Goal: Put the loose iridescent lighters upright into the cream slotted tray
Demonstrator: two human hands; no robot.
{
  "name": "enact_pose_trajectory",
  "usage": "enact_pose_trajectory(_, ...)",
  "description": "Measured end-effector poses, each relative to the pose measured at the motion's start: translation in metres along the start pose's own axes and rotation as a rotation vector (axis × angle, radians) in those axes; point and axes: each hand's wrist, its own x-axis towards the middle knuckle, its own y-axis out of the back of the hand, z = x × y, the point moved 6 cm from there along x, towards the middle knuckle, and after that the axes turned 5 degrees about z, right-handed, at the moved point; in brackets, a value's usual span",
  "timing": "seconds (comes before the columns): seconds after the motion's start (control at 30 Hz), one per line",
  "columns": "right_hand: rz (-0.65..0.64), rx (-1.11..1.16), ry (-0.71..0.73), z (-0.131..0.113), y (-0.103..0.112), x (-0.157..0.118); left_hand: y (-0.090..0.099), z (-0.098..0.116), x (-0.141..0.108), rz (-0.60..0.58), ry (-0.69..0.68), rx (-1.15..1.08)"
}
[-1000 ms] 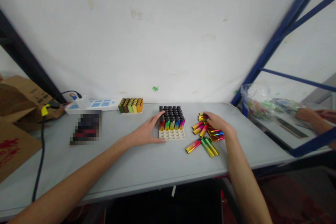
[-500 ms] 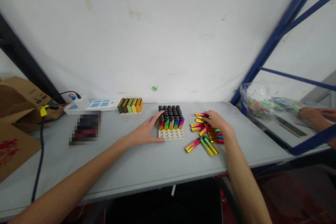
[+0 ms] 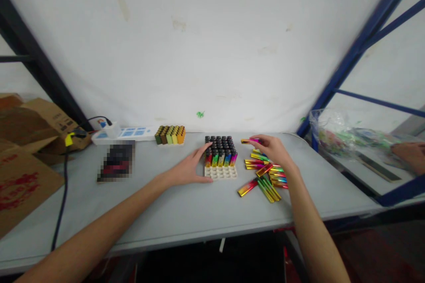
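Observation:
A white tray (image 3: 221, 173) with round holes holds several rows of upright lighters (image 3: 221, 152) with black tops and coloured bodies; its front rows of holes are bare. My left hand (image 3: 187, 169) spans the tray's left side, thumb at the front corner and fingertips against the lighters, steadying it. My right hand (image 3: 274, 147) is to the right of the tray, pinching one end of a shiny pink-and-gold lighter sleeve (image 3: 246, 141). Below that hand lies a loose pile of similar metallic sleeves (image 3: 264, 169), gold with red, green and blue.
A second tray of green, brown, yellow and orange lighters (image 3: 170, 135) stands by the wall. To its left are a power strip (image 3: 134, 133), a pixelated dark object (image 3: 117, 160) and cardboard boxes (image 3: 28, 185). At right, another person's hand (image 3: 410, 155) is near plastic bags (image 3: 337, 135) beyond a blue frame (image 3: 352, 48).
My right hand has lifted slightly away from the pile with the pink-and-gold sleeve in its fingers. My left hand stays at the tray. The whole view has shifted a little.

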Motion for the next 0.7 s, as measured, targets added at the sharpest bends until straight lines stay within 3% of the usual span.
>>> enact_pose_trajectory(0.27,-0.135,0.187,0.086,-0.067,-0.001,-0.009,0.000,0.000,0.000,0.003,0.000,-0.007)
enact_pose_trajectory(0.43,-0.212,0.165,0.130,-0.101,-0.008,-0.016,0.001,0.002,0.000,0.005,0.001,-0.007)
enact_pose_trajectory(0.7,-0.243,0.053,0.260,-0.123,-0.041,-0.015,-0.001,-0.001,0.001,0.012,-0.020,-0.017)
